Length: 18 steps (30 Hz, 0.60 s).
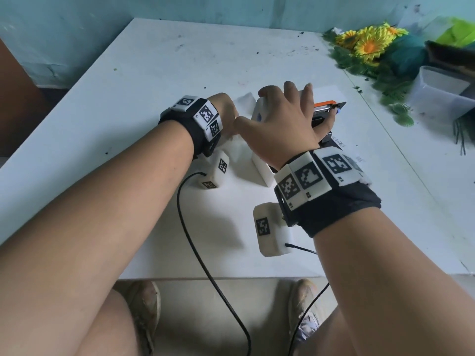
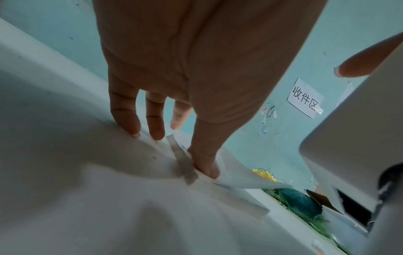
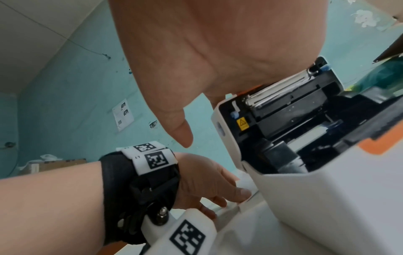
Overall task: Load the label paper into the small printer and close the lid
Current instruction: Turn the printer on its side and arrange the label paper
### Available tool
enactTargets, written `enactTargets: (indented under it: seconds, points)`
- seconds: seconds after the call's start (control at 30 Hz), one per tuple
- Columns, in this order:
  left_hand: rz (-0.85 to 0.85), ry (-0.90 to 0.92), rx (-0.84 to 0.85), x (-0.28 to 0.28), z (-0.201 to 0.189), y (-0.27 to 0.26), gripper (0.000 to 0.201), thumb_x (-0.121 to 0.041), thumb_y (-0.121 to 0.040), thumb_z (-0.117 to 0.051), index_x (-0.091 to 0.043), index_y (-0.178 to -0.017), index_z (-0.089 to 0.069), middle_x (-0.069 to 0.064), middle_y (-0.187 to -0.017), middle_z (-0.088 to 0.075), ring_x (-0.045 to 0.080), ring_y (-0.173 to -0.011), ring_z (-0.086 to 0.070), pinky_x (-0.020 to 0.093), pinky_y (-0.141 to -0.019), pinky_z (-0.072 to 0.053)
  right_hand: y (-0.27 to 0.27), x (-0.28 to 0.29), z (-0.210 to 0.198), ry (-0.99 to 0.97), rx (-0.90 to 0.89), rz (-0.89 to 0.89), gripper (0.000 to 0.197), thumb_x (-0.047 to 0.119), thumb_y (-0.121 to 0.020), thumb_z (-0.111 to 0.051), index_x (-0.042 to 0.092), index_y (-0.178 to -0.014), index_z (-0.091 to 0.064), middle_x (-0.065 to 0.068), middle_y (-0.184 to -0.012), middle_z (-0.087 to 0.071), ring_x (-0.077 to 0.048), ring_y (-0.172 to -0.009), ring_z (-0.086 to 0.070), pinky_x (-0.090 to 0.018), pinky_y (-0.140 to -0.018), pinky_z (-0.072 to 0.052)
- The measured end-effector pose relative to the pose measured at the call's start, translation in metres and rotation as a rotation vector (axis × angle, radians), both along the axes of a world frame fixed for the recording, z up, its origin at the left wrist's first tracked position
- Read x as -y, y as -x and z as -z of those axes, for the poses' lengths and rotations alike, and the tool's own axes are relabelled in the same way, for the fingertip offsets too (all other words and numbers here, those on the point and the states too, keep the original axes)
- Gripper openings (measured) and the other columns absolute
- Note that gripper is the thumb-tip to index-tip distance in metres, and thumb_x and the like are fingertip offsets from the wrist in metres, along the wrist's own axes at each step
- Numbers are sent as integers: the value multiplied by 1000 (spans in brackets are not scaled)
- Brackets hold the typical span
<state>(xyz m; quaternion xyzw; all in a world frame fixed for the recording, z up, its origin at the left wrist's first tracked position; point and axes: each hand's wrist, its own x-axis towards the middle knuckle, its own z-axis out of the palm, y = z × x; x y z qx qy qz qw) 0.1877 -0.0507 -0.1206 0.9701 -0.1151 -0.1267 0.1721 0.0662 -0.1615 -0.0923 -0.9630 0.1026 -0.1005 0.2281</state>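
The small white printer (image 1: pixel 262 170) stands mid-table with its lid (image 1: pixel 327 92) raised. The black inside (image 3: pixel 283 120) and an orange tab (image 1: pixel 324 102) are showing. My right hand (image 1: pixel 285 119) lies over the top of the lid with spread fingers. Its thumb (image 3: pixel 181 131) hangs free, and one straight finger (image 2: pixel 368 58) rests on the lid. To the left of the printer, my left hand (image 1: pixel 223 109) presses white label paper (image 2: pixel 240 179) flat on the table. The thumb (image 2: pixel 205 162) is on a fold and the fingers are straight. The paper inside the printer is mostly hidden.
Artificial sunflowers (image 1: pixel 367 44) and a clear plastic box (image 1: pixel 442 93) crowd the back right corner. Black cables (image 1: pixel 192 240) hang from the wrist cameras over the table's near edge (image 1: pixel 205 277). A small printed label (image 1: pixel 339 143) lies right of the printer.
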Motion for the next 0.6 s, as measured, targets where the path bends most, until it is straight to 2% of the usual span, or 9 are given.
enactTargets:
  seconds: [0.03, 0.1, 0.13, 0.2, 0.33, 0.43, 0.53, 0.6]
  points:
    - [8, 34, 33, -2, 3, -2, 8, -9, -93, -67, -17, -92, -69, 12, -90, -66, 19, -86, -50, 23, -72, -45, 3, 1, -1, 1, -6, -17, 65, 65, -85, -52, 36, -143, -49, 7, -168, -26, -23, -164, 9, -69, -121, 18]
    - [22, 73, 75, -9, 4, -2, 10, -8, -93, -68, -18, -91, -67, 10, -86, -63, 15, -86, -47, 16, -66, -44, 7, 4, -2, 5, -12, -44, 70, 71, -86, -51, 38, -148, -46, 7, -171, -21, -22, -164, 10, -68, -121, 19]
    - [21, 75, 82, -12, 4, -1, 11, -9, -93, -69, -20, -90, -67, 7, -88, -62, 13, -88, -49, 18, -72, -46, 8, 5, -3, 8, -12, -53, 71, 72, -87, -51, 38, -149, -45, 7, -171, -20, -22, -164, 10, -68, -121, 19]
    - [-11, 75, 68, -15, 0, 0, 13, -12, -93, -71, -24, -90, -66, 4, -96, -64, 18, -90, -54, 24, -83, -48, 9, 7, -4, 12, -13, -66, 69, 69, -87, -51, 38, -148, -45, 7, -170, -22, -22, -164, 8, -69, -122, 16]
    - [-62, 86, 45, -16, -2, -2, 12, -15, -93, -72, -26, -92, -67, 4, -100, -65, 25, -91, -57, 29, -88, -51, 10, 8, -7, 15, -15, -82, 68, 69, -87, -48, 37, -146, -46, 6, -167, -27, -24, -164, 6, -69, -122, 15]
    - [-141, 106, 12, -15, -2, -4, 6, -14, -93, -68, -19, -96, -66, 8, -100, -65, 29, -89, -59, 35, -92, -56, 7, 7, -8, -28, -12, -67, 67, 65, -82, -49, 35, -142, -51, 6, -162, -34, -25, -163, 3, -68, -122, 15]
    - [-276, 218, -40, -13, -7, -3, 7, -11, -92, -60, -9, -90, -66, 11, -95, -71, 34, -85, -68, 38, -88, -59, 3, 7, -10, -72, 4, -38, 60, 53, -84, -55, 35, -142, -55, 6, -159, -41, -25, -163, -2, -67, -123, 14]
    - [-395, 386, -76, -10, -10, -5, 11, -14, -88, -59, -5, -82, -64, 14, -87, -75, 30, -76, -73, 36, -79, -62, 0, 7, -15, -155, 55, -13, 51, 48, -86, -58, 37, -136, -60, 8, -149, -52, -23, -161, -13, -65, -125, 11]
